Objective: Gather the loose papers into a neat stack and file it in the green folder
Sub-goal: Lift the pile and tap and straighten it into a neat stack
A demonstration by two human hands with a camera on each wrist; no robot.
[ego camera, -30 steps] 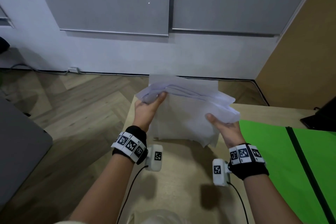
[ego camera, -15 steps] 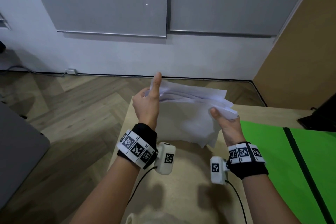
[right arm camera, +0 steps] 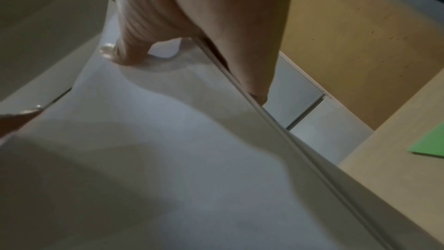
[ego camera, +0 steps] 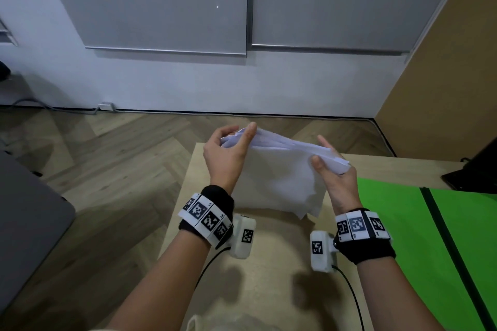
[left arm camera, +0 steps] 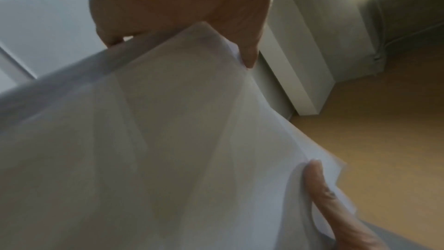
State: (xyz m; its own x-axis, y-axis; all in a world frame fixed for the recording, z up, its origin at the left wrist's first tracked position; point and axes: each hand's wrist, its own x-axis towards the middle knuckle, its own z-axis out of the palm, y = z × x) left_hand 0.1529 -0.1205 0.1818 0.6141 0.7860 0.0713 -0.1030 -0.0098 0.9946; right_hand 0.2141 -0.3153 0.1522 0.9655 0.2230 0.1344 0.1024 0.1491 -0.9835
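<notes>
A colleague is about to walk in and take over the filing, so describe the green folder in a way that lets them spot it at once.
Start at the pale wooden table in front of the person. The green folder lies open and flat on its right side, next to the right hand. It is the only bright green thing there, with a dark spine strip down its middle, unlike the white papers held above the table.

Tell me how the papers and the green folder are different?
The papers are white, while the green folder is bright green with a dark strip down its middle. The papers are held up in the air, gripped by the left hand and the right hand, while the folder lies flat on the table, untouched. The papers' edges are uneven and they sag; the folder looks smooth and flat. Both are thin and flat.
</notes>
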